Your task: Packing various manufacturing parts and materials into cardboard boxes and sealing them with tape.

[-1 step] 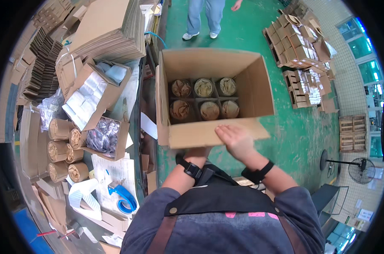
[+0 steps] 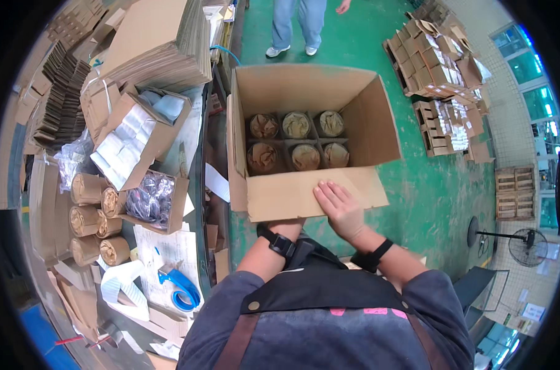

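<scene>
In front of me stands a large cardboard box [image 2: 388, 123] with its top open. Inside, paper-wrapped round items [image 2: 305, 157] sit in a grid of cardboard dividers [image 2: 284, 145]. The near flap [image 2: 273, 196] is folded outward toward me. My right hand [image 2: 341, 209] lies flat on the flap's upper face, fingers stretched out and close together. My left hand [image 2: 290, 226] reaches beneath the same flap, which hides its fingers, so I cannot tell whether it grips anything.
A workbench at left holds stacked flat cardboard [image 2: 147, 43], a box of white packets [image 2: 125, 139], a box of plastic-bagged items [image 2: 151, 200], paper-wrapped rolls [image 2: 84, 220] and a blue tape dispenser [image 2: 182, 290]. A person [image 2: 296, 24] stands beyond the box. Loaded pallets [image 2: 437, 65] and a fan [image 2: 526, 248] are at right.
The near flap has swung a little further outward and down, showing more of its face. My right hand has shifted slightly with it and rests flatter.
</scene>
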Demonstrator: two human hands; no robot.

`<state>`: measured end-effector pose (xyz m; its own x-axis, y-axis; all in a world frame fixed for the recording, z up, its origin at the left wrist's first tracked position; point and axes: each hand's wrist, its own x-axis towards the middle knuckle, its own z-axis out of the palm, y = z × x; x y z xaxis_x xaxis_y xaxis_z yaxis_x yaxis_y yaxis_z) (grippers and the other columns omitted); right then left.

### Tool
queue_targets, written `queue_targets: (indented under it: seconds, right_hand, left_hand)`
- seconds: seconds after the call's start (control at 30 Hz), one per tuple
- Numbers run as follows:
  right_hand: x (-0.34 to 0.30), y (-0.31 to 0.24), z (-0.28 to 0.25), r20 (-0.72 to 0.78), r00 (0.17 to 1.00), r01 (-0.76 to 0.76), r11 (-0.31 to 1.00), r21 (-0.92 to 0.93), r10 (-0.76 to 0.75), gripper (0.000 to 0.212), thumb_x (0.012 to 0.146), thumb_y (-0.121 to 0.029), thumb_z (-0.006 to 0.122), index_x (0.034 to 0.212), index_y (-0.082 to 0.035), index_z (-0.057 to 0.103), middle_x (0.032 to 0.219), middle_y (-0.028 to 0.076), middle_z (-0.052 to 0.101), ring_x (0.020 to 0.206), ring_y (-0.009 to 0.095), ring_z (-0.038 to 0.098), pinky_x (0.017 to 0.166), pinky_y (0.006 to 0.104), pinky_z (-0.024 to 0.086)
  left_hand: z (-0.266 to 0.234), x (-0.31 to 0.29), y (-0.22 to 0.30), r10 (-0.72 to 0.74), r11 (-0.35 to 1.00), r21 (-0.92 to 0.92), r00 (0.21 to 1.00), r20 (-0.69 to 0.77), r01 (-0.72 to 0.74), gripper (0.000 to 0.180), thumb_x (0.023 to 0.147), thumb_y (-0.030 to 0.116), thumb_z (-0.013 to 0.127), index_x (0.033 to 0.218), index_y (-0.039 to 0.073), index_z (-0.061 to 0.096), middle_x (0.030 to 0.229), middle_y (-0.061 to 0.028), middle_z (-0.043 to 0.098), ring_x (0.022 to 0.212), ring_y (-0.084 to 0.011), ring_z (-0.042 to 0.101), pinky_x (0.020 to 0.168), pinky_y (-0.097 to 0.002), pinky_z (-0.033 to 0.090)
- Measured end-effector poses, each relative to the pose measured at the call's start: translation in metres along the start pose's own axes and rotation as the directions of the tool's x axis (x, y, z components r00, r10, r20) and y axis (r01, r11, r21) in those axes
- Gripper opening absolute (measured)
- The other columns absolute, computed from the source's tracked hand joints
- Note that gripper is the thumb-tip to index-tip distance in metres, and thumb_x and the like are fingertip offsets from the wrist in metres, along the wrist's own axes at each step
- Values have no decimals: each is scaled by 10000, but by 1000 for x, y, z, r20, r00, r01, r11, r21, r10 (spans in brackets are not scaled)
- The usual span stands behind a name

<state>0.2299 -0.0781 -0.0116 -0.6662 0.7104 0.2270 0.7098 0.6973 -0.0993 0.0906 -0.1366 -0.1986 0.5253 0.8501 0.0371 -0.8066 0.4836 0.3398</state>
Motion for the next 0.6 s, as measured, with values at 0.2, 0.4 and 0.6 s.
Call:
queue_targets:
  seconds: [0.2,0.4,0.6]
  right_hand:
    - [-42,-12,30,170,985,6,1000,13,-8,556,820,-129,520,1374,-137,467,1470,172,378,1370,319,361,1121,568,193]
    - [-65,23,147,102,991,103,983,-152,-88,708,824,-162,534,1477,-306,303,1575,173,115,1464,368,22,1106,661,5]
    - [-49,13,135,167,978,140,988,-67,-127,727,790,-223,613,1463,-208,340,1568,224,78,1447,424,-5,1100,657,5]
  left_hand:
    - [-6,-83,30,-520,376,763,801,-295,525,354,910,333,574,1114,48,621,1070,-102,643,1044,-214,599,917,-354,469]
    - [82,-62,92,-482,128,922,835,-265,367,236,877,218,590,969,17,673,1002,-177,670,951,-296,644,821,-403,493]
    - [96,29,156,290,-733,572,930,-227,368,417,652,121,688,1064,69,652,1019,-158,650,994,-331,625,848,-414,494]
